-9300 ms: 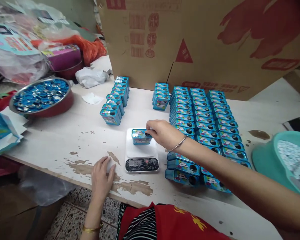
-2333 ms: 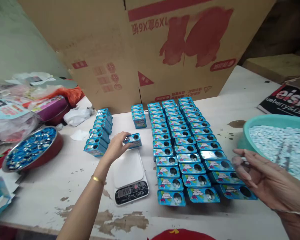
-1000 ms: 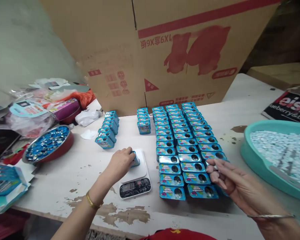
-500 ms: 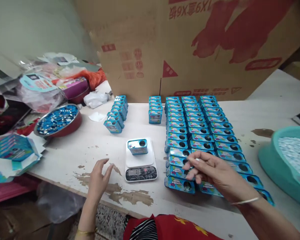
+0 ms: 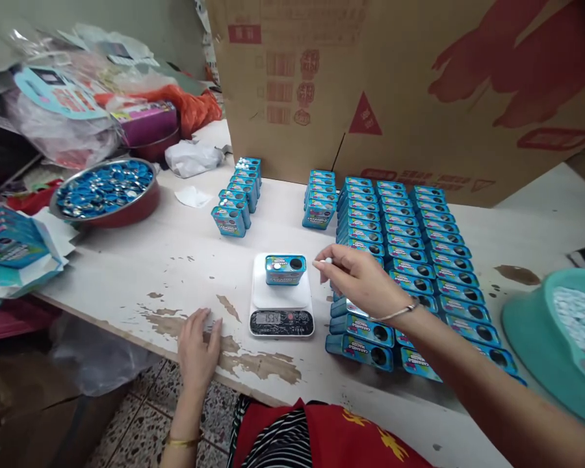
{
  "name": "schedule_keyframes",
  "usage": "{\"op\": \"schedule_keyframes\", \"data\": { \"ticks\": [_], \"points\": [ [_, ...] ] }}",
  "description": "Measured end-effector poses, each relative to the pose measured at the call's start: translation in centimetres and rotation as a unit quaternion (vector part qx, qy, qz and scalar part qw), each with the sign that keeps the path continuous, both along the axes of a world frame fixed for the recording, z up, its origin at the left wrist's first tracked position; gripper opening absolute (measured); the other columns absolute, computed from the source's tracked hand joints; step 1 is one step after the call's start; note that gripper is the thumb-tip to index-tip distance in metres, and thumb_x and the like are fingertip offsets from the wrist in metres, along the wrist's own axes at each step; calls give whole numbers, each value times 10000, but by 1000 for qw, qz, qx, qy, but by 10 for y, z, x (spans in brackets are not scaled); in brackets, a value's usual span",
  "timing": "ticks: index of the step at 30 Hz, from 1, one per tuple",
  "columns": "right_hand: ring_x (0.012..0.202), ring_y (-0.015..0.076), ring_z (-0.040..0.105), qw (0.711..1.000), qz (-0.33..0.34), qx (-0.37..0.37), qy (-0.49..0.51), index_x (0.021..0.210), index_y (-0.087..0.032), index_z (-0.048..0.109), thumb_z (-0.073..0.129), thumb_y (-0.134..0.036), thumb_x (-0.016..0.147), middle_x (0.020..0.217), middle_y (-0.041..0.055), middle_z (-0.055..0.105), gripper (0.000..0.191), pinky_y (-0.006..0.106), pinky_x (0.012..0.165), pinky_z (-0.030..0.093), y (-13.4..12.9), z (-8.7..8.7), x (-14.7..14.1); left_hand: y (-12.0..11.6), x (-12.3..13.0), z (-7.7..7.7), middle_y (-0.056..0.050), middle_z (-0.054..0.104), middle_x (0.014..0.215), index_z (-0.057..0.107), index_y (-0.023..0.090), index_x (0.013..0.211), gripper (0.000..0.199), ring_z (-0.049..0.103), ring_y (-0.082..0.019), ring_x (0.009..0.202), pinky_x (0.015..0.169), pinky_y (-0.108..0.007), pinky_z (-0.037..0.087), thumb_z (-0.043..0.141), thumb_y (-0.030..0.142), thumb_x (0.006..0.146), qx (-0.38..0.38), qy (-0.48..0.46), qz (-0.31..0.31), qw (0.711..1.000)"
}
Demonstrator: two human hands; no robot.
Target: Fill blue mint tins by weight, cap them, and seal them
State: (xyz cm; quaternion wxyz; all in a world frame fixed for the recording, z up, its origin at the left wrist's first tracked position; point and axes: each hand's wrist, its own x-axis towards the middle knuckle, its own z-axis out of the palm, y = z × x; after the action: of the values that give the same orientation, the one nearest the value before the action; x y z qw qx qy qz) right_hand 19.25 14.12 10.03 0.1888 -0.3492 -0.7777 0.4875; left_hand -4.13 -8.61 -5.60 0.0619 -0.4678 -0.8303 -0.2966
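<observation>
On a white digital scale (image 5: 281, 322) stands a blue candy tin (image 5: 283, 274) with a round dark hole in its top; a white candy (image 5: 277, 266) lies on that top. My right hand (image 5: 358, 279) is just right of the tin, thumb and fingers pinched on a small white candy (image 5: 328, 260). Digits show on the scale's display. My left hand (image 5: 198, 341) rests near the table's front edge, left of the scale, its fingers apart and holding nothing. Under and behind my right forearm, rows of matching tins (image 5: 361, 351) stand with their holes upward, some of them hidden.
At right sits a green basin (image 5: 531, 318) of white candies. A red-rimmed bowl (image 5: 143, 205) of blue wrapped pieces stands at left, near an open box of tins (image 5: 17, 244). Two short rows of tins (image 5: 229, 221) stand farther back, before a large cardboard box (image 5: 297, 146).
My right hand has moved left from above the tin rows to beside the tin on the scale. My left hand has lowered to the table edge. The camera view has shifted.
</observation>
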Motion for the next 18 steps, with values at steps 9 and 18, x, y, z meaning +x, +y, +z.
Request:
{"op": "schedule_keyframes", "data": {
  "ticks": [9, 18],
  "points": [
    [573, 122, 461, 983, 50, 134, -118, 914, -138, 655, 582, -207, 853, 622, 1, 564, 118, 256, 579, 327, 16, -8, -44, -2, -1, 5, -128, 585, 1106, 552, 187, 1067, 220, 542, -266, 1090, 949, -469, 443, 503, 318, 897, 3, -18, -19, 1000],
    [552, 121, 460, 980, -170, 107, 0, 1029, -152, 652, 541, -450, 859, 699, 15, 571, 360, 260, 527, 370, 29, 6, 59, 85, 43, 88, -102, 374, 1462, 375, 306, 1383, 508, 274, -320, 1387, 1121, -589, 181, 500, 354, 893, 52, 103, -193, 974]
  ]
}}
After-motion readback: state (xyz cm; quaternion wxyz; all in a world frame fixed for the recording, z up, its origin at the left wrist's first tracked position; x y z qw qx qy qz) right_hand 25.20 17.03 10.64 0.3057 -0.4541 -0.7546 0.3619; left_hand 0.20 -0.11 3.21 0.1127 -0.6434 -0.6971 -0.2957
